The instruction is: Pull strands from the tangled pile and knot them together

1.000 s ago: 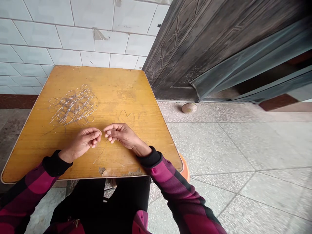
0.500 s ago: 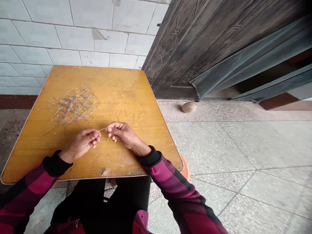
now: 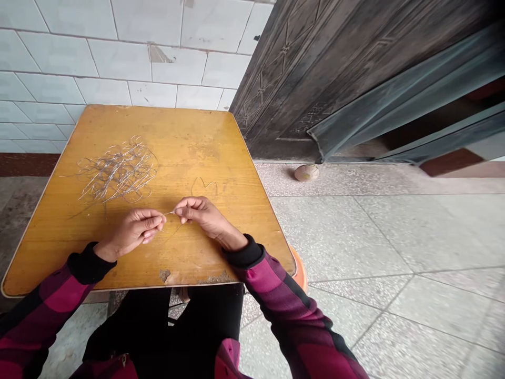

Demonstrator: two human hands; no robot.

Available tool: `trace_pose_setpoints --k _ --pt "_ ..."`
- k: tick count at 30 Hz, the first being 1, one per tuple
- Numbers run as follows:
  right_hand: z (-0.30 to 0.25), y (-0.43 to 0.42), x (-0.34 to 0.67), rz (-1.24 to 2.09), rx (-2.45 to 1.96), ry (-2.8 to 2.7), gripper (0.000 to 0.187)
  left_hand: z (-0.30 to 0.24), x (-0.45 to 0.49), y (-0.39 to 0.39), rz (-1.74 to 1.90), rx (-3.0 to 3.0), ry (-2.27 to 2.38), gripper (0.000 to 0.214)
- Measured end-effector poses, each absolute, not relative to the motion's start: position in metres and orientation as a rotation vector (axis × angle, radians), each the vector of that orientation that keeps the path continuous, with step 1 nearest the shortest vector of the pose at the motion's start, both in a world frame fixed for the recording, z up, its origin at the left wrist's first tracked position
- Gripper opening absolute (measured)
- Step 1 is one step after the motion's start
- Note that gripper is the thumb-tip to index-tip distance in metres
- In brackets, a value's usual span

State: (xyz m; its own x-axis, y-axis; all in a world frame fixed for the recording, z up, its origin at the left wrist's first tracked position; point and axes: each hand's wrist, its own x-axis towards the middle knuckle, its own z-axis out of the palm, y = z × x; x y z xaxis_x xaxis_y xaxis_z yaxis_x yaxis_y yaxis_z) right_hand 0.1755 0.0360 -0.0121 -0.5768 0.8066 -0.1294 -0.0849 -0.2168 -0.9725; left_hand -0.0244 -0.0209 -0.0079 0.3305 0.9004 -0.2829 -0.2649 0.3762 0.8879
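The left grip (image 3: pixel 136 229) is closed in a thumb-and-forefinger pinch on a thin wire strand (image 3: pixel 170 212); the right grip (image 3: pixel 207 218) pinches the same strand just to the right, fingertips near but apart. The opposed pinches probably serve to hold the short span between them steady. A faint tail of strand runs down and leftward below the right grip, over the desk (image 3: pixel 177 137); its end cannot be made out. Just beyond the right grip lies a bent wire piece (image 3: pixel 204 186) with two rounded peaks, presumably placed clear of the fingers. Ahead of the left grip lies a tangled wire pile (image 3: pixel 118 173), apparently positioned for easy reach. Well to the right of both grips, a rounded object (image 3: pixel 306 172) rests near the dark door (image 3: pixel 292 95).
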Motion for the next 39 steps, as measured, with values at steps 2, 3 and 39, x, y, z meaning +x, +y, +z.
trace_pose_setpoints --k 2,3,39 --pt "-0.0128 0.0348 0.1734 1.868 -0.874 -1.451 0.014 -0.0066 -0.0223 -0.0209 0.905 0.883 0.953 0.021" --pt "-0.0131 0.0342 0.1723 1.886 -0.871 -1.460 0.013 -0.0061 -0.0214 -0.0207 0.910 0.894 0.970 0.021" --pt "-0.0147 0.0359 0.1750 2.052 -0.860 -1.513 0.012 -0.0104 -0.0239 -0.0169 0.806 1.118 0.993 0.031"
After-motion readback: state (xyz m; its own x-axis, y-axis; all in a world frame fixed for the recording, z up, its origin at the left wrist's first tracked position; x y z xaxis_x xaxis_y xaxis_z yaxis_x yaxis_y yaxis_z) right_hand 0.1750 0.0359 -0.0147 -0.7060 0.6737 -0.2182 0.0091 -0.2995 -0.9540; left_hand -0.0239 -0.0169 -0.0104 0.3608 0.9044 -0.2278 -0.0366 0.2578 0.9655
